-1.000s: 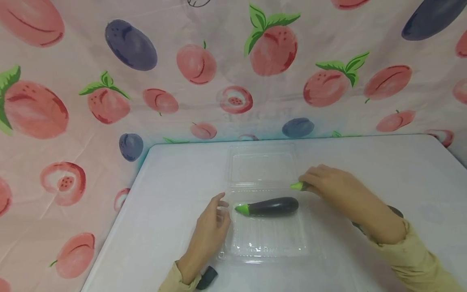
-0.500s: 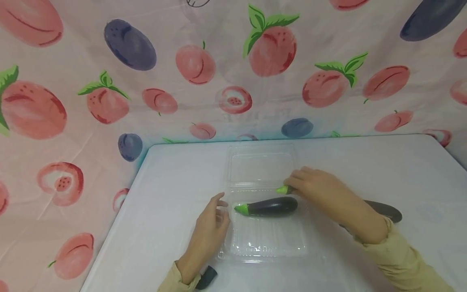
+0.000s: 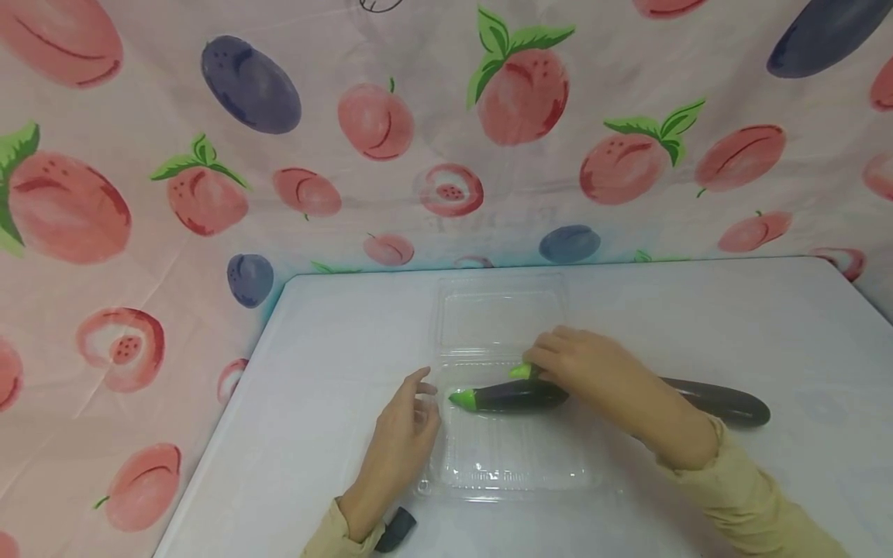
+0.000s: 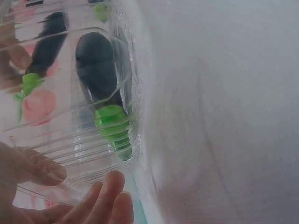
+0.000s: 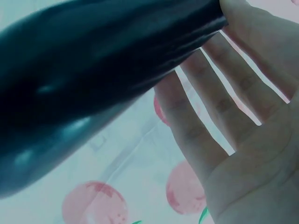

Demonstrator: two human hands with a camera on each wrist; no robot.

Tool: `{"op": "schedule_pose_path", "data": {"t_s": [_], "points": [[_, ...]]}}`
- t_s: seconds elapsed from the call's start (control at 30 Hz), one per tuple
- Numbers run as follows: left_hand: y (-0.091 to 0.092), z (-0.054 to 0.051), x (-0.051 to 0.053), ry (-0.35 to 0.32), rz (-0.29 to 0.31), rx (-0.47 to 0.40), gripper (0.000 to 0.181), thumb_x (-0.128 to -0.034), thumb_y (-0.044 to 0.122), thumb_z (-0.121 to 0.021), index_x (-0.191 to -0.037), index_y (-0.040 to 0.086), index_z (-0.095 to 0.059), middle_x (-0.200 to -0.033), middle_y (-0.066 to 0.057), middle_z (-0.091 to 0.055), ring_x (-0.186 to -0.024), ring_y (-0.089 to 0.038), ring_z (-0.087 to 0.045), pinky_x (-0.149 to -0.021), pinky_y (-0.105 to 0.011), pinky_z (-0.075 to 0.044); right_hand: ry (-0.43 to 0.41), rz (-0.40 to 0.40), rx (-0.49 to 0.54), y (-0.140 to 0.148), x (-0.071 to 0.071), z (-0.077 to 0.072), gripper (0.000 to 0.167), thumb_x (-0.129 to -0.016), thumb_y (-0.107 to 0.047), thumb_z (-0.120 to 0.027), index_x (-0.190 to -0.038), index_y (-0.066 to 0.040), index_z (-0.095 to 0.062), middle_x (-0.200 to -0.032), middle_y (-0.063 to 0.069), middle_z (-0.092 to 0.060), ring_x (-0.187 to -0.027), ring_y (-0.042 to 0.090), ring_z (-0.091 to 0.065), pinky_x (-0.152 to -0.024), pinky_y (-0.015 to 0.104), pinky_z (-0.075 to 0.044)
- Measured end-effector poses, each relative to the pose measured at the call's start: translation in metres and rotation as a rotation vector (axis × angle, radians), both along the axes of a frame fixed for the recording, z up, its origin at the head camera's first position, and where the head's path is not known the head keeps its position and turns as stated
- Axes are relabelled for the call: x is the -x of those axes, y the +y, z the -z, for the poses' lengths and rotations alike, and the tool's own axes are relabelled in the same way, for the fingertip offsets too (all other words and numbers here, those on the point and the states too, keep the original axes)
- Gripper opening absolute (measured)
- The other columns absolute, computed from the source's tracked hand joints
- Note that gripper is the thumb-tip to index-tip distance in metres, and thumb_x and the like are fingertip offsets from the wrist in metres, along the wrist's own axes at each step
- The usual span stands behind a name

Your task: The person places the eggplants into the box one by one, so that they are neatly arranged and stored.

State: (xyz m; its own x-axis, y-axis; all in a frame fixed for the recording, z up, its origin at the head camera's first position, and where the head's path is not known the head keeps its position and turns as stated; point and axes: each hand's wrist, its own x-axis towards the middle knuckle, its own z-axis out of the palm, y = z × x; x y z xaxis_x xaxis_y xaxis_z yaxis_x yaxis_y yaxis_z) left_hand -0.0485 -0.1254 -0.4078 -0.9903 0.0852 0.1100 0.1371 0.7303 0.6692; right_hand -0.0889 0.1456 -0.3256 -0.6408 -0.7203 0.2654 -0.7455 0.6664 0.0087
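My right hand [image 3: 586,372] grips a dark eggplant by its neck; its green tip [image 3: 519,371] pokes out past the fingers over the container, and the hand and forearm cover its body from above. That eggplant [image 5: 93,70] fills much of the right wrist view, fingertips and thumb at its narrow end. A second eggplant [image 3: 519,396] lies in the clear plastic container [image 3: 516,480], green end to the left. At the container's left edge, my left hand [image 3: 401,434] has loosely bent fingers, seen close to the rim in the left wrist view.
A third eggplant [image 3: 725,402] lies on the white table [image 3: 335,333] to the right, partly behind the right forearm. The container's lid [image 3: 501,318] is folded back flat on its far side. A fruit-print cloth [image 3: 446,139] hangs behind the table.
My right hand has moved left with its eggplant, from beside the container to over it and the eggplant inside. More of the eggplant at right shows now. The left hand has stayed put.
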Motion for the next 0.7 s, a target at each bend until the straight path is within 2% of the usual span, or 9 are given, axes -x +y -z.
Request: {"op": "schedule_pose_path", "data": {"t_s": [0.43, 0.7], "points": [[0.0, -0.001, -0.001, 0.006, -0.007, 0.006, 0.048, -0.0976, 0.016, -0.055, -0.144, 0.012, -0.044, -0.121, -0.001, -0.065, -0.096, -0.011, -0.064, -0.083, -0.032, -0.057, 0.061, -0.08, -0.009, -0.012, 0.0, 0.004, 0.018, -0.084, -0.012, -0.077, -0.099, -0.01, -0.068, -0.088, -0.001, -0.063, -0.081, 0.015, -0.059, -0.071, 0.03, -0.055], [0.001, 0.0, 0.0, 0.007, -0.004, 0.003, 0.048, -0.0976, 0.016, -0.055, -0.144, 0.012, -0.044, -0.121, -0.001, -0.065, -0.095, -0.01, -0.064, -0.082, -0.031, -0.057, 0.017, -0.057, -0.028, -0.021, -0.002, 0.005, 0.017, -0.085, -0.014, -0.077, -0.1, -0.013, -0.069, -0.09, -0.003, -0.065, -0.082, 0.015, -0.059, -0.074, 0.03, -0.056]]}}
